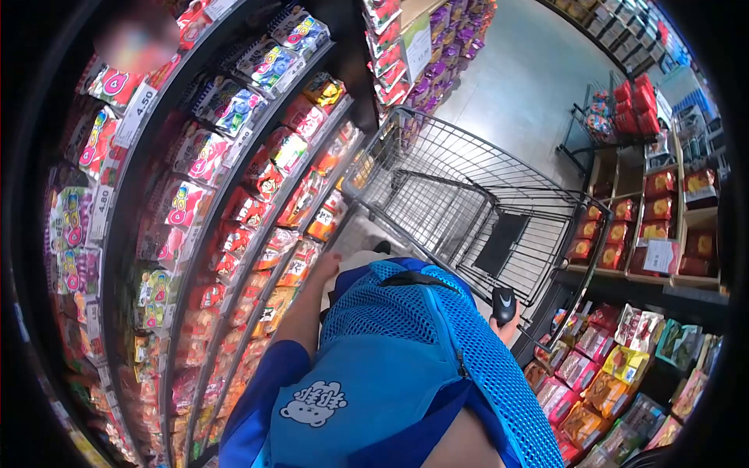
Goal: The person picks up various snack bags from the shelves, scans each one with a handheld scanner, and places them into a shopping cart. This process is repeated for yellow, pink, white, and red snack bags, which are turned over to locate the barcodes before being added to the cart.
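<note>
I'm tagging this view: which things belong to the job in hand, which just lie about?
At hand:
- right hand at black rounded object
- left hand near orange plastic packets
- black wire cart

Lying about:
- yellow plastic packet
- purple plastic packets

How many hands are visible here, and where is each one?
2. The left hand is beside the snack packets; the right hand is near the shopping cart, partly hidden by a black object.

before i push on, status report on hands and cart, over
Left hand low beside packets. Right hand near cart, grip unclear. Cart close ahead; purple bags stacked beyond.
</note>
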{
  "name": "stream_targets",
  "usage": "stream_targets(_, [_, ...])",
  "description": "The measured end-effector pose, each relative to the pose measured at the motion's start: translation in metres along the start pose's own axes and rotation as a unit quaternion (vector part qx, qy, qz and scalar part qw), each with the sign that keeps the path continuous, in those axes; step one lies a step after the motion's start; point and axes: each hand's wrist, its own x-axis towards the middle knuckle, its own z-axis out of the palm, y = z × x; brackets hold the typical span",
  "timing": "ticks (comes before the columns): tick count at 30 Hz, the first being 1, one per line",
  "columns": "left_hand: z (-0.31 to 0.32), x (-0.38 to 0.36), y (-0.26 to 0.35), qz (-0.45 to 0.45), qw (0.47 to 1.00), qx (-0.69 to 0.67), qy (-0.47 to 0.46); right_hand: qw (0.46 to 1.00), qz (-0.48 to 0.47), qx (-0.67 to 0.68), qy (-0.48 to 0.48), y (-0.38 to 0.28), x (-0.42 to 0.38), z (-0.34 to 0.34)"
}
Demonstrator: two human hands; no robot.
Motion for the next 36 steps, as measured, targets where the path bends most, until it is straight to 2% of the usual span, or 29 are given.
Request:
stream_targets(1, [-0.019, 0.015, 0.035, -0.077, 0.996, -0.005, 0.041, 1.000, 0.019, 0.014, 0.003, -0.011, -0.002, -0.002])
stream_targets(2, [-0.045, 0.033, 0.077, -0.050, 0.997, 0.041, 0.053, 0.999, 0.038, 0.028, 0.006, -0.021, -0.003, -0.004])
stream_targets(3, [-0.053, 0.074, 0.068, 0.031, 0.988, 0.087, 0.123, 0.998, 0.055, 0.042, 0.009, -0.025, -0.005, -0.004])
stream_targets(4, [-0.082, 0.071, 0.133, 0.067, 0.990, 0.052, 0.116, 0.999, 0.045, 0.014, 0.021, -0.021, -0.008, -0.003])
stream_targets(5, [-0.095, 0.121, 0.124, 0.116, 0.977, 0.114, 0.136, 0.998, 0.044, 0.011, 0.035, -0.027, -0.014, -0.002])
stream_targets(6, [-0.110, 0.135, 0.156, 0.122, 0.976, 0.018, 0.179, 0.998, 0.044, 0.008, 0.049, -0.037, -0.020, -0.001])
stream_targets(7, [-0.122, 0.152, 0.183, 0.188, 0.954, -0.030, 0.232, 0.997, 0.042, 0.005, 0.063, -0.043, -0.026, 0.001])
stream_targets(8, [-0.139, 0.167, 0.210, 0.128, 0.966, -0.018, 0.225, 0.997, 0.039, 0.001, 0.072, -0.042, -0.034, 0.002])
stream_targets(10, [-0.160, 0.198, 0.251, 0.156, 0.955, -0.035, 0.251, 0.993, 0.085, 0.034, 0.078, -0.045, -0.051, 0.009])
stream_targets(11, [-0.167, 0.235, 0.247, 0.186, 0.947, -0.054, 0.254, 0.989, 0.108, 0.051, 0.082, -0.044, -0.061, 0.011])
stream_targets(12, [-0.177, 0.252, 0.258, 0.145, 0.954, -0.023, 0.263, 0.985, 0.130, 0.061, 0.095, -0.035, -0.073, 0.015])
stream_targets(13, [-0.191, 0.247, 0.284, 0.105, 0.969, -0.002, 0.225, 0.980, 0.150, 0.071, 0.109, -0.024, -0.086, 0.020])
stream_targets(15, [-0.192, 0.302, 0.269, 0.070, 0.942, -0.046, 0.326, 0.976, 0.156, 0.063, 0.141, -0.021, -0.112, 0.028])
stream_targets(17, [-0.207, 0.285, 0.301, -0.012, 0.958, -0.151, 0.243, 0.976, 0.121, -0.051, 0.171, -0.033, -0.138, 0.039])
stream_targets(18, [-0.208, 0.299, 0.296, -0.014, 0.954, -0.147, 0.262, 0.955, 0.131, 0.043, 0.263, -0.039, -0.148, 0.054])
stream_targets(19, [-0.207, 0.361, 0.252, -0.037, 0.947, -0.139, 0.287, 0.956, 0.153, 0.031, 0.249, -0.042, -0.158, 0.060])
stream_targets(20, [-0.209, 0.371, 0.248, -0.050, 0.942, -0.173, 0.283, 0.957, 0.193, 0.023, 0.213, -0.044, -0.168, 0.061])
stream_targets(21, [-0.205, 0.374, 0.247, -0.065, 0.936, -0.206, 0.278, 0.955, 0.228, 0.021, 0.186, -0.045, -0.177, 0.064])
stream_targets(23, [-0.207, 0.329, 0.291, -0.087, 0.940, -0.217, 0.250, 0.953, 0.258, 0.014, 0.158, -0.047, -0.187, 0.066])
stream_targets(24, [-0.211, 0.335, 0.288, -0.093, 0.947, -0.209, 0.226, 0.952, 0.269, 0.012, 0.147, -0.049, -0.190, 0.067])
stream_targets(25, [-0.214, 0.349, 0.280, -0.108, 0.937, -0.269, 0.194, 0.951, 0.277, 0.012, 0.138, -0.050, -0.192, 0.069])
stream_targets(27, [-0.217, 0.402, 0.242, -0.112, 0.940, -0.277, 0.162, 0.948, 0.292, 0.010, 0.123, -0.054, -0.195, 0.071])
stream_targets(30, [-0.216, 0.395, 0.253, -0.079, 0.922, -0.374, 0.064, 0.946, 0.305, 0.010, 0.105, -0.054, -0.201, 0.076])
stream_targets(33, [-0.222, 0.443, 0.206, -0.063, 0.922, -0.378, 0.056, 0.945, 0.314, 0.007, 0.090, -0.059, -0.203, 0.079])
stream_targets(34, [-0.221, 0.427, 0.217, -0.065, 0.940, -0.318, 0.103, 0.945, 0.317, 0.006, 0.086, -0.060, -0.204, 0.080])
stream_targets(36, [-0.217, 0.394, 0.241, -0.048, 0.945, -0.281, 0.157, 0.945, 0.319, 0.007, 0.076, -0.060, -0.204, 0.083])
